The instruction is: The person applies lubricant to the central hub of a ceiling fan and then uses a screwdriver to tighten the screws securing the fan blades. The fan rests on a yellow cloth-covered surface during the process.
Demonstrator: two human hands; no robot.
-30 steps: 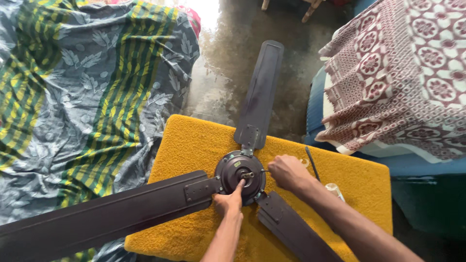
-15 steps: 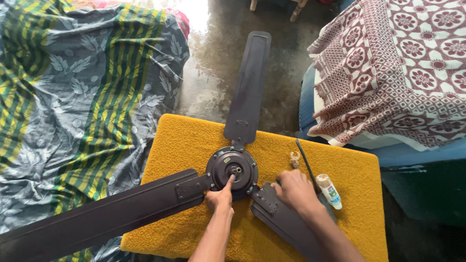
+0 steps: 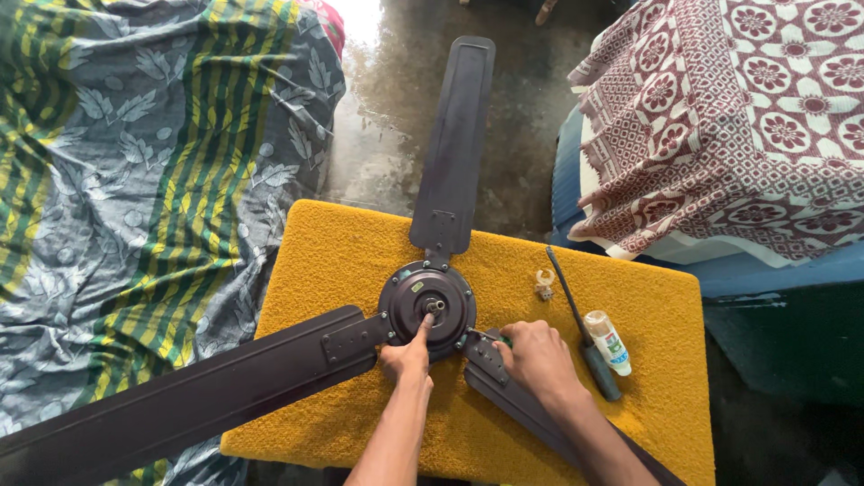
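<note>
A dark brown three-bladed ceiling fan lies on a yellow mat (image 3: pixel 342 261). Its round motor hub (image 3: pixel 428 309) sits at the middle, with one blade (image 3: pixel 454 144) pointing away and another blade (image 3: pixel 180 405) running to the lower left. My left hand (image 3: pixel 407 355) rests on the hub's near edge, index finger stretched toward the centre shaft. My right hand (image 3: pixel 538 360) grips a small green-handled tool (image 3: pixel 490 338) whose tip meets the bracket of the third blade right beside the hub. Most of that blade is hidden under my right forearm.
On the mat to the right lie a long dark-handled screwdriver (image 3: pixel 580 324), a small white tube (image 3: pixel 608 342) and a small pale fitting (image 3: pixel 544 284). A green-striped leaf-print cloth (image 3: pixel 135 180) covers the left. A maroon patterned cloth (image 3: pixel 747 117) drapes blue furniture at right. Wet concrete floor lies beyond.
My right hand moved from the right side of the hub down to the near-right blade bracket, holding the small tool. My left hand stayed on the hub. The view shifted slightly.
</note>
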